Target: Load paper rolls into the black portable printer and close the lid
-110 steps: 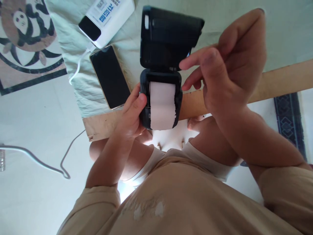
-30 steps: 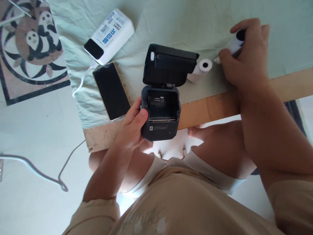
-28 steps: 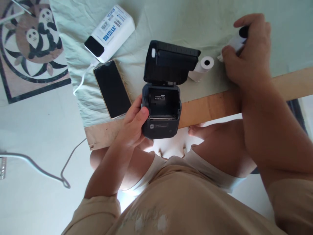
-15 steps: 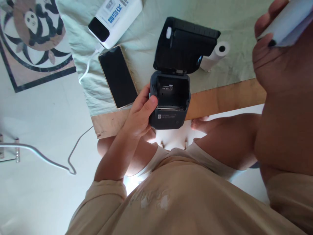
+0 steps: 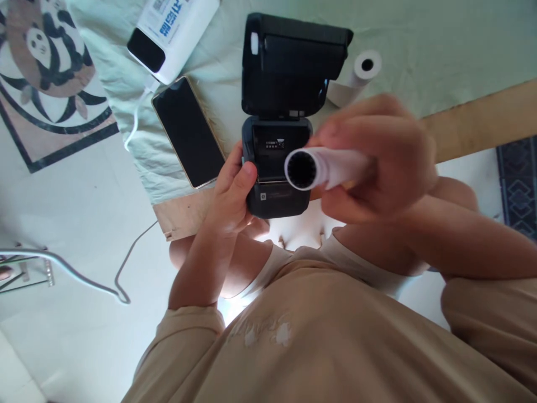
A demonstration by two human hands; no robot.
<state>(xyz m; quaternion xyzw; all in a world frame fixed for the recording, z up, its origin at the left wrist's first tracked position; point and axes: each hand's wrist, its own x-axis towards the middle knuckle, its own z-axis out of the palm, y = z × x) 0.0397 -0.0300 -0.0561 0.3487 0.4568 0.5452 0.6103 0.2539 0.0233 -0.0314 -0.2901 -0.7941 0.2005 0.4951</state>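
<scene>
My left hand (image 5: 230,193) grips the left side of a small black printer (image 5: 273,193), which sits at the wooden edge with its lid (image 5: 289,61) swung open and its paper bay showing. My right hand (image 5: 377,159) holds a white paper roll (image 5: 325,168) sideways, just in front of the open bay, with its dark core end facing the camera. A second white paper roll (image 5: 358,75) lies on the green cloth, right of the lid.
A dark phone (image 5: 188,131) lies left of the printer, cabled to a white power bank (image 5: 174,28). The green cloth (image 5: 440,45) covers a surface with a wooden edge (image 5: 478,120). A grey cable (image 5: 84,280) runs over the pale floor; a panda-patterned mat (image 5: 46,67) lies far left.
The roll that sat in the printer is out and lies on the cloth. My right hand picked up another roll at the far right and brought it to the printer's open bay.
</scene>
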